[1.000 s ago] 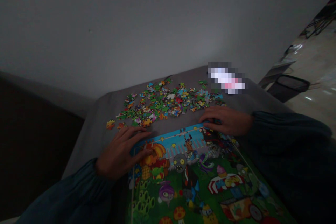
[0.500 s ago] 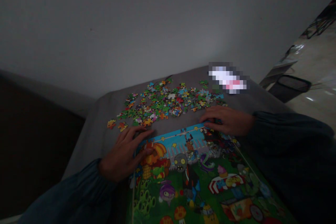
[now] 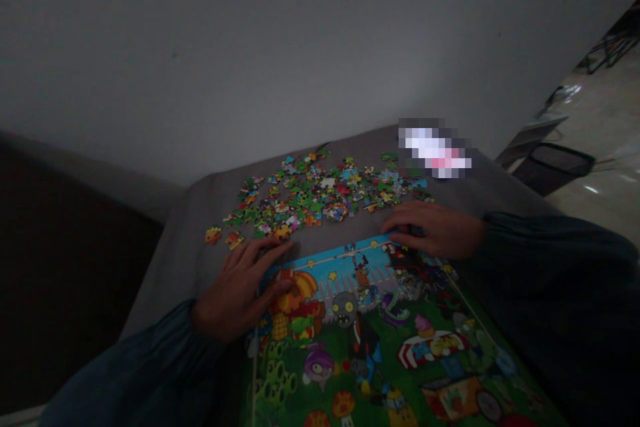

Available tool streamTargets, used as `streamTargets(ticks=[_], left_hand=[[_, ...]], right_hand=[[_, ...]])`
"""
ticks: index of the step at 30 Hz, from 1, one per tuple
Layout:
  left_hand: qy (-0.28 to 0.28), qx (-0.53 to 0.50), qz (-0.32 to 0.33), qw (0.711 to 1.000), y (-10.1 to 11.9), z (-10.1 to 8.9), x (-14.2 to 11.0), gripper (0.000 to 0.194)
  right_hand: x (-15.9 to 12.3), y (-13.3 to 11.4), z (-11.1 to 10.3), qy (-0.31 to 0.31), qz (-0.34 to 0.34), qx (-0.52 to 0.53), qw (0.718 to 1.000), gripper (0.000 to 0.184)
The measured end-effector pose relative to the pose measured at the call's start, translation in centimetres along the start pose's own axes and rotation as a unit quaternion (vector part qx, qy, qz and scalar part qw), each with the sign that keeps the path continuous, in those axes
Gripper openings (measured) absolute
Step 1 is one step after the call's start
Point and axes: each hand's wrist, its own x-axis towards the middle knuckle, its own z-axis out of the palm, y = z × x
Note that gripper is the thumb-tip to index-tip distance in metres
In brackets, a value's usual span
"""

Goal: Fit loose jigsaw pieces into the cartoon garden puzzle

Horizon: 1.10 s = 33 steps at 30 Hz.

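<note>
A colourful cartoon jigsaw board [image 3: 345,360] with a blue top strip lies in front of me on a grey padded surface. At its top left corner rests my left hand [image 3: 245,287], open, the thumb lying over the pumpkin picture and the other fingers stretched past the top edge. My right hand [image 3: 435,228] is at the top right corner, fingers apart and loosely bent, touching the board's edge. Neither hand holds a loose piece. Just beyond the board spreads a pile of loose jigsaw pieces [image 3: 310,197], mostly green, several overlapping.
Two orange pieces [image 3: 213,235] lie apart at the pile's left. A lit, blurred-out object [image 3: 435,152] lies at the far right of the grey surface [image 3: 185,240]. A pale wall [image 3: 250,47] stands behind. At right are a dark chair-like frame [image 3: 560,163] and shiny floor.
Almost nothing differs. The view has shifted very slightly, and my left hand has moved only a trace; both hands stay at the board's upper corners.
</note>
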Motion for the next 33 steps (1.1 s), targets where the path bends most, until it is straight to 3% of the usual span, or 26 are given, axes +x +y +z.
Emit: streamTargets(ticks=[15, 21, 28, 33], left_hand=[[0.001, 0.004, 0.002, 1.000, 0.2, -0.1, 0.1, 0.052], [-0.001, 0.000, -0.009, 1.000, 0.0, -1.0, 0.1, 0.049], [0.115, 0.036, -0.068, 0.990, -0.8, -0.3, 1.4, 0.041], [0.103, 0.063, -0.110, 0.987, -1.1, 0.5, 2.8, 0.041]], right_hand=[[0.0, -0.1, 0.0, 0.002, 0.005, -0.006, 1.000, 0.025], [0.0, -0.1, 0.0, 0.000, 0.007, -0.001, 1.000, 0.027], [0.1, 0.0, 0.0, 0.006, 0.003, 0.008, 1.000, 0.026], [0.1, -0.1, 0.2, 0.010, 0.001, -0.004, 1.000, 0.027]])
